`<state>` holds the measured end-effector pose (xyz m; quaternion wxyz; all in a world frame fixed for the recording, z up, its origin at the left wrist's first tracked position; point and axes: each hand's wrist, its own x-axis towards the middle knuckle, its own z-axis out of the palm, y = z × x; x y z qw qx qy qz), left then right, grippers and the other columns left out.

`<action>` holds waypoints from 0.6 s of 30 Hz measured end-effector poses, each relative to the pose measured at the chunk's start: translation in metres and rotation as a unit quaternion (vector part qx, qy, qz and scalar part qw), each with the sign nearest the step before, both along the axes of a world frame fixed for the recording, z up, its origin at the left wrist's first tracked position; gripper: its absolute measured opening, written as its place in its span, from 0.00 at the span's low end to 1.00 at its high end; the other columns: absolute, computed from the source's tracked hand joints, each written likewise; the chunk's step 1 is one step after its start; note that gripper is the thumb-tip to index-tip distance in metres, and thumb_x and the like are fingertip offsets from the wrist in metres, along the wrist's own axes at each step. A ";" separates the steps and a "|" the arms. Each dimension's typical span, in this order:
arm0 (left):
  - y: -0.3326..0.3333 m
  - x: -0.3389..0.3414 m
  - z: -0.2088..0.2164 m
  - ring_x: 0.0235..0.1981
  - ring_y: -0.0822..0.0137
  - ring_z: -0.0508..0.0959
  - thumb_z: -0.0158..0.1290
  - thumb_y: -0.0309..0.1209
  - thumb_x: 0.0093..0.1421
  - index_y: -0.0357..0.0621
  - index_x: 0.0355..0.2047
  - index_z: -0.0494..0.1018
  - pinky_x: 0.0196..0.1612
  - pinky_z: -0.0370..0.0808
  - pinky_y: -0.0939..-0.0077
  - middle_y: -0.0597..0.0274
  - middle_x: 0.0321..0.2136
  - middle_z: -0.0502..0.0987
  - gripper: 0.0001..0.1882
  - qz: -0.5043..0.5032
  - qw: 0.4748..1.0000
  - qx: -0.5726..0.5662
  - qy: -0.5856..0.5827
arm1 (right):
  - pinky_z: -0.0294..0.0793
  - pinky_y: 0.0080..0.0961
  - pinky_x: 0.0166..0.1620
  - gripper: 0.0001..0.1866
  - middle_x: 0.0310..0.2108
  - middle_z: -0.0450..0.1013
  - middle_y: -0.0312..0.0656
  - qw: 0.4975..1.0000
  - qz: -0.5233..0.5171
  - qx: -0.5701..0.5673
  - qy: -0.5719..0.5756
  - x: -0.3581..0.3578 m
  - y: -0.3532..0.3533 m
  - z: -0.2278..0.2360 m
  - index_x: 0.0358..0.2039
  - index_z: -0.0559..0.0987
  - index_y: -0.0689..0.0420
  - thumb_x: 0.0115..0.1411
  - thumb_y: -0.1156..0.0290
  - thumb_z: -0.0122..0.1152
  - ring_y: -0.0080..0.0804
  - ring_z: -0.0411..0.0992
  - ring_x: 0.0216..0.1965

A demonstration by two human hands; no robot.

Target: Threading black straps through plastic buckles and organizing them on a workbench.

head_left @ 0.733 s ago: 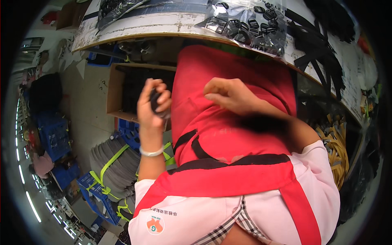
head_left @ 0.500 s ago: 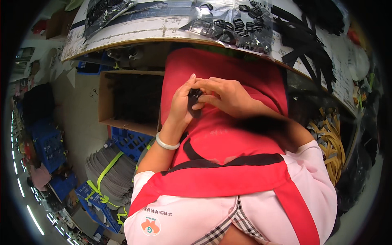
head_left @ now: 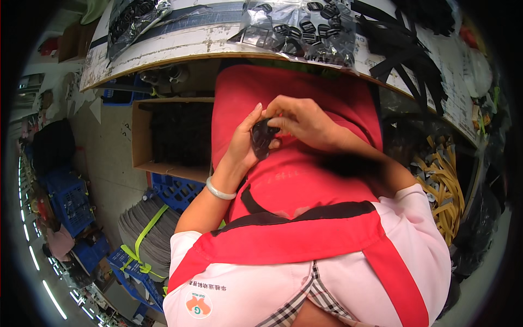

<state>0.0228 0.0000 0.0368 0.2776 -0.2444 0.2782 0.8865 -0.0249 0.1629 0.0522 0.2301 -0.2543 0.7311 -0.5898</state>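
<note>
Above the lap of a red apron (head_left: 338, 141), my two hands meet around a small black piece (head_left: 262, 137) that looks like a plastic buckle, perhaps with a bit of strap. My left hand (head_left: 242, 136), a pale bangle at its wrist, is closed around the piece, thumb pointing up and away. Bent over from the right, my right hand (head_left: 311, 121) has its thumb and fingers pinched at the piece's upper right side. Fingers hide part of the piece, and its details are too dark to make out.
A clear bag of black buckles (head_left: 305, 32) lies on the worn white table (head_left: 212, 41) ahead, with black straps (head_left: 403, 54) to its right. An open carton (head_left: 143, 131) stands at left, above grey coiled webbing (head_left: 144, 229). Yellow-brown straps (head_left: 444, 191) hang at right.
My right fingers have shifted and arched higher, and more of the black piece shows in my left palm. The whole view has moved slightly.
</note>
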 end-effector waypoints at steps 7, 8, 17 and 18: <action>-0.004 0.014 0.001 0.14 0.81 0.61 0.52 0.29 0.64 0.39 0.36 0.72 0.15 0.53 0.87 0.71 0.19 0.68 0.06 -0.136 0.953 -0.231 0.139 | 0.75 0.25 0.34 0.04 0.28 0.76 0.44 0.998 0.059 0.024 -0.006 -0.012 0.023 0.002 0.34 0.77 0.65 0.60 0.77 0.57 0.28 0.75 0.30; -0.002 0.013 0.002 0.13 0.82 0.61 0.52 0.29 0.63 0.39 0.35 0.72 0.15 0.52 0.87 0.71 0.18 0.67 0.06 -0.157 0.935 -0.265 0.173 | 0.75 0.25 0.34 0.05 0.28 0.75 0.43 0.996 0.067 0.039 0.037 -0.010 0.023 0.000 0.35 0.77 0.64 0.60 0.77 0.56 0.27 0.75 0.30; -0.011 -0.001 -0.009 0.34 0.67 0.72 0.45 0.39 0.68 0.41 0.37 0.72 0.25 0.72 0.76 0.61 0.34 0.71 0.14 0.072 0.981 0.160 -0.078 | 0.69 0.31 0.50 0.12 0.37 0.75 0.43 0.851 -0.254 0.273 0.370 -0.039 0.143 0.009 0.40 0.79 0.57 0.54 0.75 0.64 0.40 0.72 0.44; -0.003 -0.002 0.000 0.35 0.66 0.72 0.44 0.38 0.68 0.41 0.40 0.72 0.27 0.74 0.74 0.61 0.34 0.71 0.14 0.113 0.981 0.084 -0.132 | 0.67 0.32 0.53 0.13 0.38 0.75 0.43 0.782 -0.294 0.346 0.426 -0.043 0.157 0.004 0.41 0.80 0.56 0.52 0.75 0.65 0.42 0.71 0.46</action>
